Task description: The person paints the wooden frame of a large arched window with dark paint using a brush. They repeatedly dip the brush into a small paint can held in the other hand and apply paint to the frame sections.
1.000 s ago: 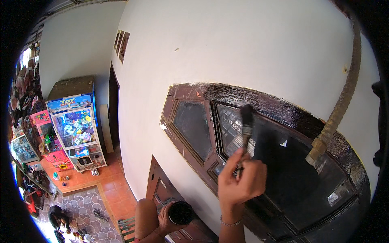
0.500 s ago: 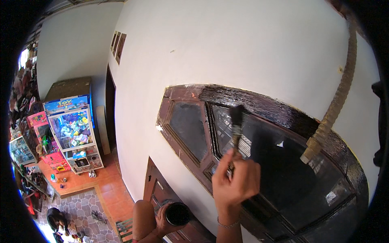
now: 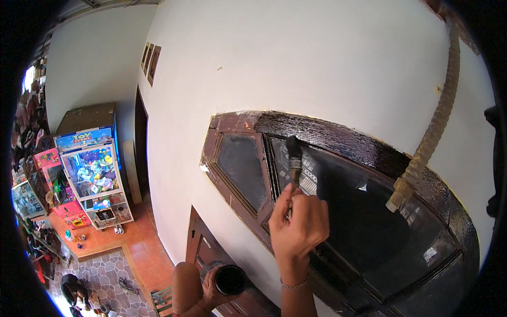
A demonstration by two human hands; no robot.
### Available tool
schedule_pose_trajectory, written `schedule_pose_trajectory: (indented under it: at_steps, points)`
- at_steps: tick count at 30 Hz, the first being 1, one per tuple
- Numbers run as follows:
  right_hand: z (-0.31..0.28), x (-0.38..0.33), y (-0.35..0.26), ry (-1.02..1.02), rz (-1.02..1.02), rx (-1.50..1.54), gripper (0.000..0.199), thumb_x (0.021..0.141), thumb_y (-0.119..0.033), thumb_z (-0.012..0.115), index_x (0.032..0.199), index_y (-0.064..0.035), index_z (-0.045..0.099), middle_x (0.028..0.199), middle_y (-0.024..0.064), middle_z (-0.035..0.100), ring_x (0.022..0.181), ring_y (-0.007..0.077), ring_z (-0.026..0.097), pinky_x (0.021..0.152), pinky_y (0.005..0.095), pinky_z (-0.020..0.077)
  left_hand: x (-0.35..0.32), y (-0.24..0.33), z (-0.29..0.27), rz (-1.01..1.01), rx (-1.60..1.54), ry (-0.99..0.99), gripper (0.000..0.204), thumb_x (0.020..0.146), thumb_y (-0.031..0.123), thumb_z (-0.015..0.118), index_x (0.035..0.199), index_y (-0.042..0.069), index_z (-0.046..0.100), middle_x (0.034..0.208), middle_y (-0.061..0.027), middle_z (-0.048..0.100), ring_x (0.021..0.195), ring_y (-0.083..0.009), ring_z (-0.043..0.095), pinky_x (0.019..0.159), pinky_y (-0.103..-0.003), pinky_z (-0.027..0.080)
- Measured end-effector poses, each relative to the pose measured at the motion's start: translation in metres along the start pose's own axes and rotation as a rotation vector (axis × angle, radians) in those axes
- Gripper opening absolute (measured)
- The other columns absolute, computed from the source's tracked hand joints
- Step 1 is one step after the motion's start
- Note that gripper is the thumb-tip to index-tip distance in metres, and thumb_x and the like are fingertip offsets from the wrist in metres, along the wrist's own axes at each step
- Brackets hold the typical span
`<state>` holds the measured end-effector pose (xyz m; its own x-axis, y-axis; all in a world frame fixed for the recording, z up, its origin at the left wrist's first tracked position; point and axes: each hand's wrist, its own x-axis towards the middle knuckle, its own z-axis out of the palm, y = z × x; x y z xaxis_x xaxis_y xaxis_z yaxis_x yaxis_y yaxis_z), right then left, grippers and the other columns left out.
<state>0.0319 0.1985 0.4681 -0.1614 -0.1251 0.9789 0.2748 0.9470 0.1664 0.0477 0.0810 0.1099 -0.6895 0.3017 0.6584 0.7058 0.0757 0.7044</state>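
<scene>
My right hand (image 3: 299, 224), with a bracelet at the wrist, grips a paintbrush (image 3: 295, 164) by its handle, bristles up. The dark bristle tip is at the top inner edge of the window frame (image 3: 311, 126), near the corner of a dark glass pane (image 3: 359, 211). Wet, glossy dark brown paint covers much of the arched frame; its left end looks duller and redder. Lower down, my left hand (image 3: 211, 288) is wrapped round the side of an open can of dark paint (image 3: 231, 279), beside my bent knee (image 3: 186, 277).
A ribbed pole (image 3: 439, 121) slants down across the frame's right part. White wall (image 3: 296, 58) surrounds the frame, with a brown door (image 3: 203, 240) below. Far down left are a claw machine (image 3: 95, 169), orange tiles (image 3: 142, 243), stone paving (image 3: 111, 269) and a crouching person (image 3: 74, 290).
My right hand and the brush have shifted slightly left, and the bristles are nearer the pane's upper left corner. My left hand still holds the can in much the same place.
</scene>
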Motion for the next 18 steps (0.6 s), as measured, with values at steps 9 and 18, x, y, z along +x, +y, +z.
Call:
schedule_pose_trajectory:
  at_steps: [9,18]
  points:
    - [-0.017,-0.006,-0.005,-0.019,-0.009,-0.006,0.023,0.088,-0.001,0.071,0.073,-0.0048,0.054,0.064,0.0075,0.049,0.053,0.026,0.05,0.046,0.0377,0.036,-0.01,-0.013,0.006,-0.086,0.049,-0.095,0.116,0.052,0.046,0.098,0.14,0.004,0.036,0.132,-0.0168,0.058,0.115,-0.0384,0.061,0.097,-0.051,0.051]
    - [-0.012,0.001,0.009,0.112,0.045,-0.103,0.026,0.087,0.0,0.071,0.072,-0.0049,0.051,0.062,0.0087,0.049,0.05,0.0269,0.05,0.047,0.0392,0.0357,-0.008,-0.008,0.005,-0.076,0.004,-0.025,0.117,0.052,0.048,0.097,0.141,0.003,0.037,0.132,-0.0166,0.058,0.117,-0.0387,0.06,0.098,-0.052,0.05]
